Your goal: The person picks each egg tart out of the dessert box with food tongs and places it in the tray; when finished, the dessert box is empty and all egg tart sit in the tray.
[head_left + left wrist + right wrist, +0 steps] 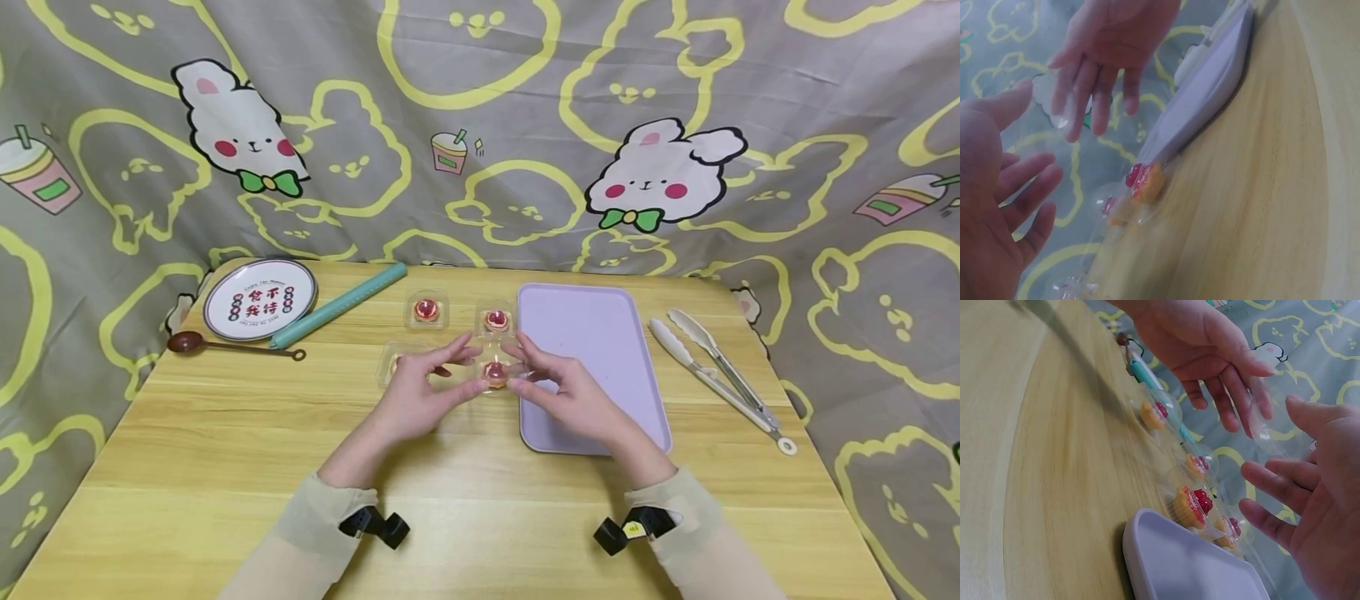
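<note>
A lid (1264, 428) is gripped between the left hand (416, 393) and right hand (572, 393); the tart (1192, 507) is centred below, neither being clearly nearer.

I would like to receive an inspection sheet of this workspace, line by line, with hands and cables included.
Surface: wood-grain table.
Job's things: four red-topped tarts with clear plastic packaging; a clear plastic piece, apparently a lid, between the hands.
Clutter: printed white plate, teal rod and brown spoon at left; lavender tray and tongs at right.
Left hand: thumb and fingers apart.
Right hand: likewise, facing it.
Cables: nothing seen.
Surroundings: grey cartoon-print cloth behind and at both sides.
</note>
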### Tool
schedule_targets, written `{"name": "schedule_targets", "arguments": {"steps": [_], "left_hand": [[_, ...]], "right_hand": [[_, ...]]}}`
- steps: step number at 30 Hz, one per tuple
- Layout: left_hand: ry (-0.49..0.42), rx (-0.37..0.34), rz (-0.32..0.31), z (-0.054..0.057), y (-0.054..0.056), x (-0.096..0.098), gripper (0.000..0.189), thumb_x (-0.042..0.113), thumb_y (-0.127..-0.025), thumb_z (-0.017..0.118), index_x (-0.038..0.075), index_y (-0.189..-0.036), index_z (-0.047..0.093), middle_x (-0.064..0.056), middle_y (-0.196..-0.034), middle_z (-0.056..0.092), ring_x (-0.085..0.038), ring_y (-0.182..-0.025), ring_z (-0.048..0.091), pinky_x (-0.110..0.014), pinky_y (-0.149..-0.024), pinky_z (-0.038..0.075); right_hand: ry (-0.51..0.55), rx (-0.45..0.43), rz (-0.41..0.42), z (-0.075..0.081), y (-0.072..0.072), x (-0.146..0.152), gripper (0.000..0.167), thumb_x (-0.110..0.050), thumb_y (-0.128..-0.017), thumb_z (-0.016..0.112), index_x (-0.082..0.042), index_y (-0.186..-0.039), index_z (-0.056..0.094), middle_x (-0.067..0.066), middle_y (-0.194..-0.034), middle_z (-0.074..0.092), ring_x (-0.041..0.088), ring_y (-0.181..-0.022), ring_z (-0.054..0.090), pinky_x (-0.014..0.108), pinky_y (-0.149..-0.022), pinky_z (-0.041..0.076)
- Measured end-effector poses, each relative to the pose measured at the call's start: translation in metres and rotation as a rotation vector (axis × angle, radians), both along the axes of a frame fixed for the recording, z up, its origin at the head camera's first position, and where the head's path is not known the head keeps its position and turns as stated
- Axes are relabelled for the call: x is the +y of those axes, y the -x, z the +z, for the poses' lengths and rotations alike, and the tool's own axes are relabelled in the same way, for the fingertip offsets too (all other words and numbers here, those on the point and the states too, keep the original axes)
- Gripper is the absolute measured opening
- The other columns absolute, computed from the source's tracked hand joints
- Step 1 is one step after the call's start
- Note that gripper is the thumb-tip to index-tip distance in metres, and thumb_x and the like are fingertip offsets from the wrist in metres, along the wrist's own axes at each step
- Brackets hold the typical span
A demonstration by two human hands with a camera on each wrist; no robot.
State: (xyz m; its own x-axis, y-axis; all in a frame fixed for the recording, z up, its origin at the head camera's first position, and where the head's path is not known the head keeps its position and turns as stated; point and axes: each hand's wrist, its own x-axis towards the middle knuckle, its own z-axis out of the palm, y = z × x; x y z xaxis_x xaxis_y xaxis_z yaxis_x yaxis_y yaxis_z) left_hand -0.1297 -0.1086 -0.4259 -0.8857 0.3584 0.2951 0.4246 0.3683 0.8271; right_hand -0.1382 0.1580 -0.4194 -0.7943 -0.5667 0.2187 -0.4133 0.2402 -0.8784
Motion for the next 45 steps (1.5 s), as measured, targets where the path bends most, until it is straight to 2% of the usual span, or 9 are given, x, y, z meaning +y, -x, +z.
{"name": "schedule_targets", "arguments": {"steps": [4, 8, 12, 15, 24, 32, 36, 39, 45], "left_hand": [[0.022, -0.021, -0.01, 0.0, 0.0, -0.001, 0.073, 0.032, -0.094, 0.084, 0.008, -0.156, 0.052, 0.006, -0.132, 0.072, -0.009, -0.115, 0.069, -0.039, -0.091, 0.057], [0.037, -0.026, -0.019, -0.001, 0.002, -0.002, 0.075, 0.033, -0.094, 0.084, 0.007, -0.156, 0.051, 0.006, -0.133, 0.072, -0.008, -0.115, 0.069, -0.038, -0.091, 0.057], [0.05, -0.031, -0.02, -0.001, 0.003, -0.002, 0.077, 0.033, -0.093, 0.085, 0.007, -0.157, 0.05, 0.008, -0.134, 0.071, -0.008, -0.115, 0.069, -0.038, -0.092, 0.057], [0.052, -0.041, -0.023, 0.001, 0.003, -0.002, 0.078, 0.031, -0.092, 0.086, 0.006, -0.157, 0.05, 0.009, -0.133, 0.071, -0.008, -0.116, 0.068, -0.038, -0.092, 0.056], [0.033, -0.064, -0.036, 0.002, 0.002, -0.004, 0.08, 0.028, -0.09, 0.088, 0.008, -0.157, 0.05, 0.009, -0.133, 0.071, -0.008, -0.115, 0.069, -0.039, -0.094, 0.056], [-0.007, -0.092, -0.036, 0.003, -0.003, -0.006, 0.081, 0.025, -0.086, 0.092, 0.011, -0.156, 0.053, 0.01, -0.131, 0.072, -0.009, -0.115, 0.069, -0.042, -0.094, 0.055], [0.011, -0.122, -0.04, 0.002, -0.008, -0.007, 0.083, 0.027, -0.084, 0.093, 0.009, -0.154, 0.054, 0.011, -0.131, 0.072, -0.01, -0.115, 0.069, -0.042, -0.097, 0.054], [0.041, -0.149, -0.047, 0.002, -0.012, -0.008, 0.084, 0.029, -0.083, 0.094, 0.011, -0.154, 0.055, 0.01, -0.13, 0.072, -0.01, -0.115, 0.068, -0.041, -0.099, 0.053], [0.091, -0.186, -0.073, -0.003, -0.021, -0.011, 0.085, 0.031, -0.082, 0.094, 0.01, -0.154, 0.055, 0.003, -0.129, 0.074, -0.013, -0.114, 0.069, -0.043, -0.101, 0.054]], "right_hand": [[-0.002, -0.019, 0.013, -0.001, 0.0, 0.0, 0.073, -0.009, -0.105, 0.067, 0.0, -0.165, 0.026, 0.015, -0.154, 0.054, 0.033, -0.12, 0.069, 0.049, -0.103, 0.054], [0.0, -0.019, 0.029, -0.002, 0.0, 0.0, 0.076, -0.007, -0.105, 0.067, 0.001, -0.166, 0.022, 0.019, -0.155, 0.052, 0.033, -0.122, 0.068, 0.046, -0.101, 0.055], [-0.012, -0.022, 0.027, -0.002, 0.0, 0.0, 0.078, -0.007, -0.105, 0.068, 0.001, -0.166, 0.02, 0.016, -0.156, 0.051, 0.031, -0.122, 0.069, 0.042, -0.1, 0.056], [-0.018, -0.026, 0.023, -0.002, 0.0, 0.0, 0.079, -0.008, -0.104, 0.068, 0.001, -0.166, 0.02, 0.013, -0.157, 0.051, 0.03, -0.122, 0.069, 0.042, -0.1, 0.056], [0.023, -0.015, 0.031, -0.002, 0.0, 0.0, 0.081, -0.001, -0.099, 0.073, -0.001, -0.166, 0.026, 0.015, -0.154, 0.053, 0.033, -0.12, 0.07, 0.047, -0.097, 0.057], [0.06, -0.047, 0.022, -0.001, -0.003, 0.002, 0.083, 0.002, -0.094, 0.078, 0.0, -0.163, 0.033, 0.016, -0.15, 0.058, 0.036, -0.112, 0.072, 0.053, -0.097, 0.056], [0.038, -0.062, 0.0, -0.003, -0.007, 0.004, 0.083, -0.001, -0.091, 0.083, 0.002, -0.16, 0.038, 0.017, -0.144, 0.063, 0.037, -0.102, 0.074, 0.047, -0.096, 0.058], [0.028, -0.078, -0.006, -0.005, -0.012, 0.006, 0.083, -0.001, -0.088, 0.085, 0.004, -0.158, 0.041, 0.019, -0.139, 0.066, 0.031, -0.095, 0.076, 0.041, -0.09, 0.061], [0.052, -0.169, -0.005, -0.008, -0.023, 0.007, 0.083, 0.002, -0.085, 0.087, 0.008, -0.155, 0.044, 0.025, -0.133, 0.068, 0.024, -0.089, 0.077, 0.039, -0.081, 0.063]]}}
